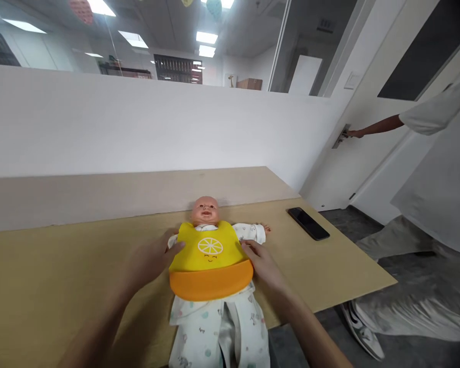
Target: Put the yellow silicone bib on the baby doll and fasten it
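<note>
A baby doll (pixel 205 208) in white patterned pyjamas lies on its back on the wooden table (pixel 61 286), its head towards the wall. A yellow bib with an orange pocket (pixel 210 260) and a lemon print covers its chest. My left hand (pixel 153 258) rests at the bib's left edge, fingers stretched out and touching it. My right hand (pixel 262 263) lies flat against the bib's right edge, beside the doll's arm. Neither hand grips anything.
A black phone (pixel 308 223) lies on the table to the right of the doll. A white partition wall (pixel 138 117) stands behind the table. At the right, another person in white (pixel 437 168) reaches for a door handle (pixel 342 135).
</note>
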A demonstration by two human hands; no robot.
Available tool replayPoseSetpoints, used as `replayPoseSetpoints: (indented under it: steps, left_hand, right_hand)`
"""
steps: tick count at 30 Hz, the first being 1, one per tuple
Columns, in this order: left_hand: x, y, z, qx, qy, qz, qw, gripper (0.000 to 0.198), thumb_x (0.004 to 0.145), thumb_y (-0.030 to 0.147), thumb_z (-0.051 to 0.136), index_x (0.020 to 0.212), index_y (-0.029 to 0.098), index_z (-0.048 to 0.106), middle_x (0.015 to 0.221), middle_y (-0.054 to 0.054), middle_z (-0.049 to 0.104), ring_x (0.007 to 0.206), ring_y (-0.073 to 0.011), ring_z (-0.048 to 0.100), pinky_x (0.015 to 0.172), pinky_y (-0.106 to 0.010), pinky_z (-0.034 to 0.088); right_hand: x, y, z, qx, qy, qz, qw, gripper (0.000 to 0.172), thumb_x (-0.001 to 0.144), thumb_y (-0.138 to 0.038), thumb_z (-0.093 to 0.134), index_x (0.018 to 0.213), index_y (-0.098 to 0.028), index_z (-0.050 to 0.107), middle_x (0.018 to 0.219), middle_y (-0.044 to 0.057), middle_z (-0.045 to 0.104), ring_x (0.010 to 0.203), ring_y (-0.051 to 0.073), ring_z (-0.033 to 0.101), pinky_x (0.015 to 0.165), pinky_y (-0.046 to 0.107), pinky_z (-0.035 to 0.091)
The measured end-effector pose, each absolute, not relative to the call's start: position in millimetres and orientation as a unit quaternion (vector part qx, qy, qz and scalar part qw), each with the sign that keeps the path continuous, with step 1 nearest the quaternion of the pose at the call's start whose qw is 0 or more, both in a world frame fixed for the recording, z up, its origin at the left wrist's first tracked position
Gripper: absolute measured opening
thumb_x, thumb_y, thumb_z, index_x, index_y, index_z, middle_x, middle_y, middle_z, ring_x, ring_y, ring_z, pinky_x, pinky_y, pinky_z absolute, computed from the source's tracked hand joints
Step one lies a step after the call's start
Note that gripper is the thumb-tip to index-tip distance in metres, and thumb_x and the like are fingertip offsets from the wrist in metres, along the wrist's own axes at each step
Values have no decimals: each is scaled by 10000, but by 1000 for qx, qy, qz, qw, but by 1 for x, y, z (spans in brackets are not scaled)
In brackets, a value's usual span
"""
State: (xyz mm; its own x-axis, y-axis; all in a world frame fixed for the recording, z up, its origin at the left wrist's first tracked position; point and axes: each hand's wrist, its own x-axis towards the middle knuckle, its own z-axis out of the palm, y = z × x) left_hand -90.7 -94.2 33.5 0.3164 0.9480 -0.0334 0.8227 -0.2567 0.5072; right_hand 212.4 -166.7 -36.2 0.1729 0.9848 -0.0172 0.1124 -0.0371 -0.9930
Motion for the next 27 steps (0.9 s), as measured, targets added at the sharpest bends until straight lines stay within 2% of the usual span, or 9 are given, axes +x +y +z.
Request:
replayPoseSetpoints:
  steps: [3,8,12,19,23,27]
  left_hand:
    - [-95,-116,10,745,585,181,265,543,854,554,480,1282,224,533,801,-45,697,726,-228,654,638,-297,421]
    - [-87,-140,-1,630,550,350,422,545,748,540,619,1176,204,581,713,15,601,582,-148,560,563,-256,433]
    - [-81,-149,6,532,503,429,529,483,708,519,692,1058,190,638,800,8,562,642,-125,526,548,-228,441]
    - [-78,-146,10,444,453,470,614,316,714,421,757,887,166,688,798,3,578,636,-86,476,505,-170,346]
    - [-81,-153,9,424,451,470,629,307,717,425,763,883,176,694,850,1,597,653,-83,478,519,-170,348]
    - [-84,-165,4,463,486,422,609,344,713,482,744,860,177,684,757,24,555,605,-78,443,507,-171,335]
  right_hand:
    - [202,-176,-27,-550,-403,484,548,391,802,-490,669,1034,-175,664,1088,90,686,1026,244,622,847,308,479]
    - [193,-181,-16,-526,-321,537,576,487,710,-385,759,1140,-213,610,1031,60,691,930,211,660,771,277,510]
    - [192,-181,-14,-503,-300,541,603,518,681,-338,776,1149,-212,595,961,52,691,855,204,670,731,280,521]
    - [197,-179,-3,-484,-293,544,620,528,685,-350,784,1164,-230,598,976,49,687,880,199,658,731,265,507]
    - [194,-192,7,-480,-305,552,610,484,707,-387,772,1138,-242,605,977,41,684,873,198,652,723,266,505]
    - [195,-203,-5,-506,-340,527,593,443,737,-435,745,1107,-226,620,1015,50,668,910,201,627,750,270,495]
